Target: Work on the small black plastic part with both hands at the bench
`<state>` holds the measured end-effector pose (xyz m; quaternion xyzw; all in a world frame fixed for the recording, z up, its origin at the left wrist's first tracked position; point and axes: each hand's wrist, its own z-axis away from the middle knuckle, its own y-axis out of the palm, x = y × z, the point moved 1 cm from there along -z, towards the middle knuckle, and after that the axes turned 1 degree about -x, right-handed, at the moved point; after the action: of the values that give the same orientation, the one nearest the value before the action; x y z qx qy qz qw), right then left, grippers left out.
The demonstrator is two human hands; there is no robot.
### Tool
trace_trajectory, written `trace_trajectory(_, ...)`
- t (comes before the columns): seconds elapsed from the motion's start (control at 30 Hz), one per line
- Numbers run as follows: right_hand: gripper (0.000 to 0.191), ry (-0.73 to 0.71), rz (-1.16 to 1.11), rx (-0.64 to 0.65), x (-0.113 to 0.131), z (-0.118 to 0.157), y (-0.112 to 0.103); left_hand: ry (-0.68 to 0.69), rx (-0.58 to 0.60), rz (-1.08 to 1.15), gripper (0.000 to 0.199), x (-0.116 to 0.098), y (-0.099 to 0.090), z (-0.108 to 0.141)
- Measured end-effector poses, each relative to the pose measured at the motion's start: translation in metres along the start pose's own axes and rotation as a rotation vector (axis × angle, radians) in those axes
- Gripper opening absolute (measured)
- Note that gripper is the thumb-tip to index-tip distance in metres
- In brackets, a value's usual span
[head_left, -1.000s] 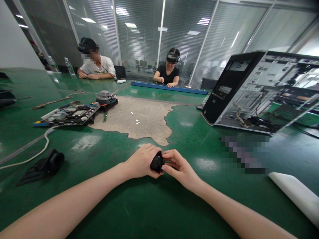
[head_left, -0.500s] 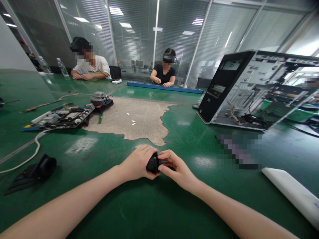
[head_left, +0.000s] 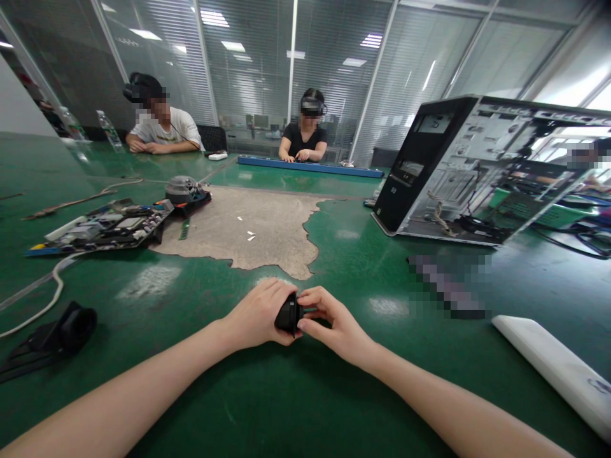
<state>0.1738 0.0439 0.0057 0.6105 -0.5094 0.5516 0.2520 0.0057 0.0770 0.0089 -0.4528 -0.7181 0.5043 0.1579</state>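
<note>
My left hand [head_left: 260, 313] is wrapped round a small black object [head_left: 288, 313] just above the green table [head_left: 267, 407]. From the other side my right hand [head_left: 334, 321] grips the object's right edge between thumb and fingertips. The palms partly hide the object, and what exactly it is cannot be made out. Beyond the hands lies a bare, worn beige patch [head_left: 258, 222] of the tabletop with small white scraps on it.
A circuit board [head_left: 114, 226] and a fan cooler [head_left: 184, 191] are at the left. Nearer lies a black part [head_left: 67, 331]. An open computer case [head_left: 429, 172] stands right, with a white bar [head_left: 548, 362] nearer. Two people sit across the table.
The whole view has shifted slightly, so the table items appear further left. Both hands keep their hold on the black object. The far person in black has moved their hands.
</note>
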Motion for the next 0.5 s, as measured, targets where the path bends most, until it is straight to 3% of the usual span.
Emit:
trace_trajectory(0.23, 0.036, 0.033, 0.036, 0.006, 0.0009, 0.0001, 0.0014, -0.01, 0.007, 0.002, 0.045, -0.0005, -0.001, 0.0002)
trace_trajectory(0.37, 0.034, -0.052, 0.062, 0.012, 0.0016, 0.0021, 0.0011, -0.004, 0.015, 0.006, 0.047, 0.0001, -0.0017, 0.0)
trace_trajectory(0.5, 0.025, -0.028, 0.029, 0.02, -0.0014, 0.002, 0.0011, -0.013, 0.024, 0.013, 0.045, 0.0, -0.0013, -0.0002)
